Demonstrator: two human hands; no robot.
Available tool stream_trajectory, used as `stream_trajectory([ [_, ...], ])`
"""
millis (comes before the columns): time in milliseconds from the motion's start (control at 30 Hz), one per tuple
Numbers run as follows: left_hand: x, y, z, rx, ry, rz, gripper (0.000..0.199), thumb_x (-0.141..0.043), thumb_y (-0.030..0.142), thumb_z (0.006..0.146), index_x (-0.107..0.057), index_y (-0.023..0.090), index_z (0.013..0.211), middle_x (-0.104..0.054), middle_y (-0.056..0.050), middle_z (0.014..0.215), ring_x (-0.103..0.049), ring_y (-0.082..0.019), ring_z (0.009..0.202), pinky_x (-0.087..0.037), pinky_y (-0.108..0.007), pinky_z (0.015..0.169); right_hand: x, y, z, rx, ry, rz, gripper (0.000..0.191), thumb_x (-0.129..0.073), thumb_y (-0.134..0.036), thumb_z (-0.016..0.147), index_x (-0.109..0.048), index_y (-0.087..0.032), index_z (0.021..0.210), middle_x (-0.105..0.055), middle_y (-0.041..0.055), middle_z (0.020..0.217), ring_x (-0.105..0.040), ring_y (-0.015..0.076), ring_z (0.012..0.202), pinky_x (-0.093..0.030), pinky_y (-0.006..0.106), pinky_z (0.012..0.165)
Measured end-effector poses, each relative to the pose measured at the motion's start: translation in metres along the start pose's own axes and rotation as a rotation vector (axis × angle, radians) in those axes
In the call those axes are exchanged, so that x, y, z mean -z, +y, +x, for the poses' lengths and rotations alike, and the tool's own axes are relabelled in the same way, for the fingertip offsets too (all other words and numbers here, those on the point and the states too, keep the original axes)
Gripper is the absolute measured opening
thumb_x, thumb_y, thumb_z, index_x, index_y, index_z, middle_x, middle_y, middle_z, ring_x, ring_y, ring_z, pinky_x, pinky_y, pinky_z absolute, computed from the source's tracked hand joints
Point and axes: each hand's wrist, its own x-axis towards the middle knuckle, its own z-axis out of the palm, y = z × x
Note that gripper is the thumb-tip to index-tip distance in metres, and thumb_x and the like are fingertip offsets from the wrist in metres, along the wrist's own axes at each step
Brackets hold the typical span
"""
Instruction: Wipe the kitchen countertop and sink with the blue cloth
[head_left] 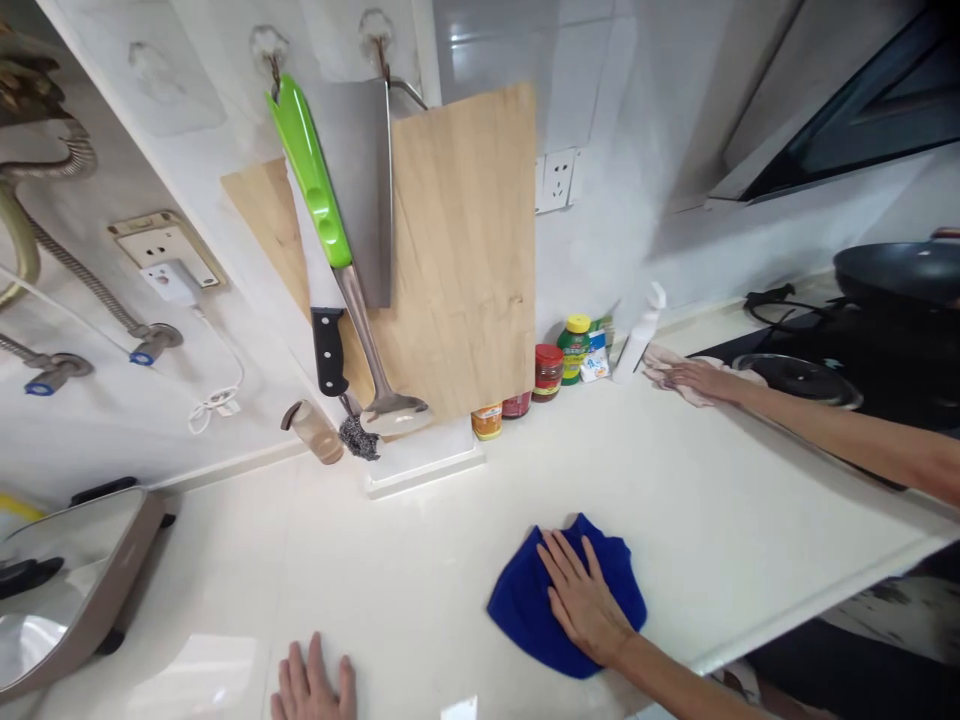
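Note:
My right hand [581, 595] lies flat on a crumpled blue microfibre cloth [525, 610], pressing it against the cream kitchen countertop [420, 570]. Near the counter's front edge, my left hand [311, 680] rests palm down with its fingers apart, touching nothing but the counter. Its wrist is out of view. Further right, a co-worker's hand [694, 378] reaches in from the right edge and presses a pale pink cloth [656, 360] on the counter beside the hob.
A wooden cutting board [465, 250], a cleaver [360, 170] and a kitchen knife [328, 350] hang on the wall. Condiment jars [549, 372] and a white spray bottle [637, 340] line the back. A black wok [900, 272] sits on the gas hob [795, 380]. A metallic appliance [71, 590] stands at the left.

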Motion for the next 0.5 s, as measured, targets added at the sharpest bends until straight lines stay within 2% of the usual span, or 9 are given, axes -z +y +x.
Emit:
stream_trajectory([
  [133, 0.001, -0.001, -0.001, -0.009, 0.005, 0.024, 0.069, -0.023, 0.053, 0.095, -0.045, 0.015, 0.147, -0.036, -0.016, 0.162, -0.025, -0.032, 0.152, -0.023, -0.056, 0.123, -0.011, -0.036, 0.052, 0.049, -0.031, 0.119, 0.065, -0.036, -0.027, 0.096, -0.018, -0.015, 0.157, -0.025, 0.0111, 0.163, -0.022, 0.0285, 0.152, -0.011, 0.062, 0.125],
  [300, -0.004, -0.007, -0.003, -0.032, 0.014, 0.049, 0.064, -0.030, 0.050, 0.095, -0.046, 0.015, 0.147, -0.036, -0.016, 0.162, -0.024, -0.031, 0.153, -0.023, -0.055, 0.123, -0.026, -0.093, 0.113, 0.085, -0.081, 0.196, 0.064, -0.034, -0.033, 0.097, -0.021, -0.012, 0.156, -0.021, 0.0129, 0.164, -0.018, 0.0297, 0.153, -0.005, 0.061, 0.125],
  [400, -0.004, -0.009, -0.006, -0.050, 0.018, 0.056, 0.062, -0.034, 0.048, 0.096, -0.046, 0.015, 0.148, -0.036, -0.016, 0.162, -0.024, -0.031, 0.153, -0.023, -0.056, 0.123, -0.034, -0.124, 0.140, 0.065, -0.113, 0.234, 0.063, -0.033, -0.042, 0.099, -0.029, -0.012, 0.154, -0.024, 0.0126, 0.164, -0.020, 0.0292, 0.152, -0.004, 0.060, 0.126],
  [500, -0.003, -0.008, -0.009, -0.077, 0.036, 0.050, 0.061, -0.036, 0.046, 0.096, -0.046, 0.015, 0.148, -0.036, -0.017, 0.162, -0.025, -0.033, 0.153, -0.024, -0.057, 0.123, -0.040, -0.143, 0.155, -0.004, -0.135, 0.245, 0.062, -0.031, -0.041, 0.099, -0.033, -0.010, 0.152, -0.028, 0.0151, 0.162, -0.023, 0.0306, 0.151, -0.004, 0.062, 0.125],
])
